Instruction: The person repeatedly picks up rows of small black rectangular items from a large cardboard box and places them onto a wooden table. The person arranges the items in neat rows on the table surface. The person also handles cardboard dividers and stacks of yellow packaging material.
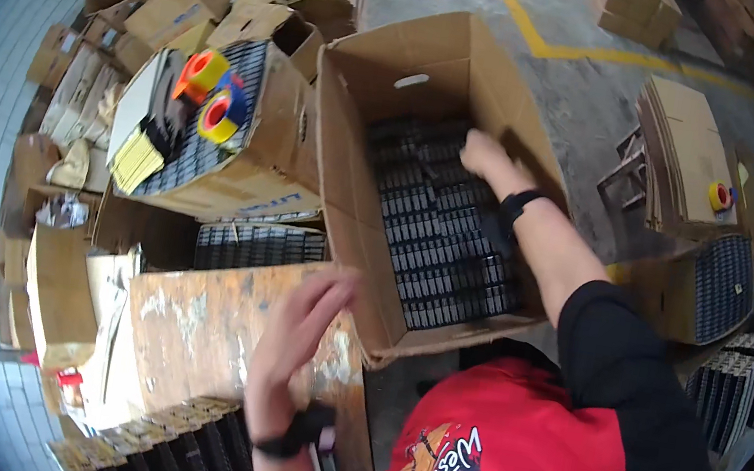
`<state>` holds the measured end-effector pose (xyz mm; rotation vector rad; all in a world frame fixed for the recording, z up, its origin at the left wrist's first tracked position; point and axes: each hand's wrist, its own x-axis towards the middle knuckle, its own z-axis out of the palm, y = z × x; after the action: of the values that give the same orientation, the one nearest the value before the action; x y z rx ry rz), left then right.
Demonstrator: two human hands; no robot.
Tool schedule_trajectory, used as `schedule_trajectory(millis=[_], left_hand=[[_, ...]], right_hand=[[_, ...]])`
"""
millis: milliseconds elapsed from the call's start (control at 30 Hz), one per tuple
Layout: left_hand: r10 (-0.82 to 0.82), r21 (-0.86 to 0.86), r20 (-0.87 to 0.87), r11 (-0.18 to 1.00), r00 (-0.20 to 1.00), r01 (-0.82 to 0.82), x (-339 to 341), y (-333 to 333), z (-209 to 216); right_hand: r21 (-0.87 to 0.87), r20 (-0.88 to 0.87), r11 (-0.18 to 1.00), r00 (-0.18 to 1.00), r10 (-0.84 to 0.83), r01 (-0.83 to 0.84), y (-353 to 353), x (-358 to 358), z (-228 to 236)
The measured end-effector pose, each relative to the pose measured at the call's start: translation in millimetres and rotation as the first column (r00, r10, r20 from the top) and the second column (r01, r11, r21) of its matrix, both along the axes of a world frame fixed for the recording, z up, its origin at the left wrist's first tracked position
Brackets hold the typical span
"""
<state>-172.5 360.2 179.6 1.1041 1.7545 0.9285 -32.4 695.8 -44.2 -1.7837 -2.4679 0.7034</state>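
A large open cardboard box (357, 203) stands before me, its flaps up. Inside it, rows of small black pieces with grey faces (439, 245) lie packed side by side; their exact kind is not clear. My right hand (491, 159) reaches into the box's far right part, fingers curled down at the dark pieces. Whatever is in those fingers is hidden. Over the worn wooden table (189, 329), beside the box's near left edge, my left hand (299, 322) is held up with fingers stretched out and nothing in it.
Left of the box, a full carton (254, 172) carries tape rolls (222, 110) in bright colours. Black pieces with cardboard edges (166, 449) stand at the table's near side. Flattened cardboard (690, 157) with another tape roll (720, 197) is stacked at right. More cartons (175, 16) are piled far left.
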Motion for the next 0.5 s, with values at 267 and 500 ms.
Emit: schedule_trajectory(millis=[267,500], left_hand=[[-0.509,-0.495,-0.207,0.791,0.836,0.359,5,224,-250],[-0.502,-0.676,-0.329,0.716,0.8,0.171,33,180,-375]], right_hand=[[-0.349,0.419,0.937,0.895,0.152,0.004,-80,46,-182],[-0.547,0.504,0.83,0.748,0.433,-0.112,-72,7,-149]])
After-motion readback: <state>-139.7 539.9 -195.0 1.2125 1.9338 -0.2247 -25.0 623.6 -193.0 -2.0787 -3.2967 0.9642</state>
